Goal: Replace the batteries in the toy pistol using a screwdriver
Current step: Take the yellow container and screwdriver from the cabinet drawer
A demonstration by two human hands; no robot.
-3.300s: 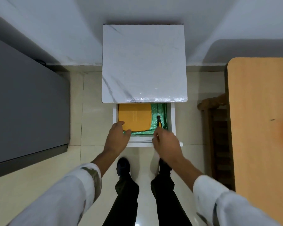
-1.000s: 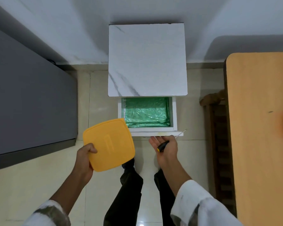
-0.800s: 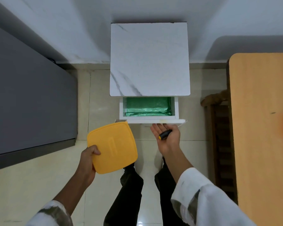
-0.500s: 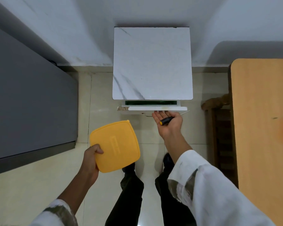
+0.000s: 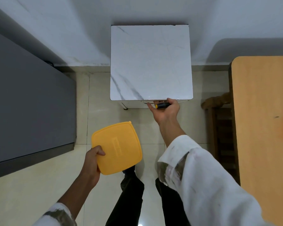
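Note:
My right hand point(image 5: 166, 111) holds a screwdriver point(image 5: 162, 105) with a black and yellow handle and rests against the front of the shut drawer under the white marble-topped cabinet point(image 5: 150, 62). The screwdriver's thin metal shaft sticks out to the right along the drawer front. My left hand point(image 5: 92, 162) grips the corner of a yellow square box lid point(image 5: 117, 147), held flat over the floor in front of me. The toy pistol and the batteries are not in view.
A dark grey cabinet top point(image 5: 28, 103) fills the left side. A light wooden table point(image 5: 265, 128) runs along the right, with a dark wooden chair point(image 5: 219, 128) tucked beside it. My legs stand on beige floor tiles point(image 5: 104, 103).
The drawer with the green lining has slid in fully under my right hand's push. The yellow box and the screwdriver came out of it earlier; my left hand now holds the box lower.

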